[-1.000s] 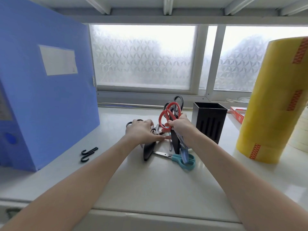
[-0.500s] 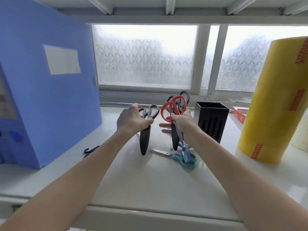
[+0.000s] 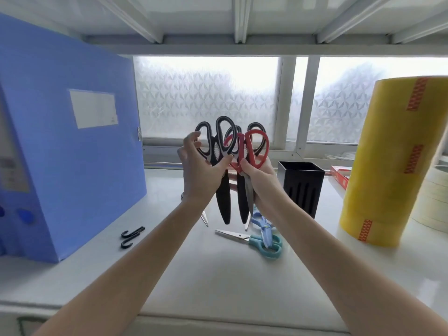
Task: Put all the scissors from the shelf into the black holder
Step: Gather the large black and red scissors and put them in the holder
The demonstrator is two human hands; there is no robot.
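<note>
My left hand (image 3: 200, 173) grips black-handled scissors in a black sheath (image 3: 223, 197), held upright above the shelf. Right beside it, my right hand (image 3: 260, 179) holds a bunch of scissors, among them a red-handled pair (image 3: 252, 146) and another black sheathed pair (image 3: 242, 202), tips pointing down. The two bunches touch at the handles. The black holder (image 3: 300, 187) stands on the shelf just right of my right hand, and I see nothing in it. Teal-handled scissors (image 3: 257, 241) lie flat on the shelf below my hands, with a light blue pair (image 3: 263, 225) partly over them.
A large blue file box (image 3: 72, 146) stands at the left, with two black hooks (image 3: 132, 236) in front of it. A tall stack of yellow tape rolls (image 3: 392, 161) stands at the right. A red box (image 3: 340, 174) lies behind the holder. A frosted window closes the back.
My left hand lifted the black sheathed scissors off the shelf and brought them up beside the bunch in my right hand. Both hands rose higher.
</note>
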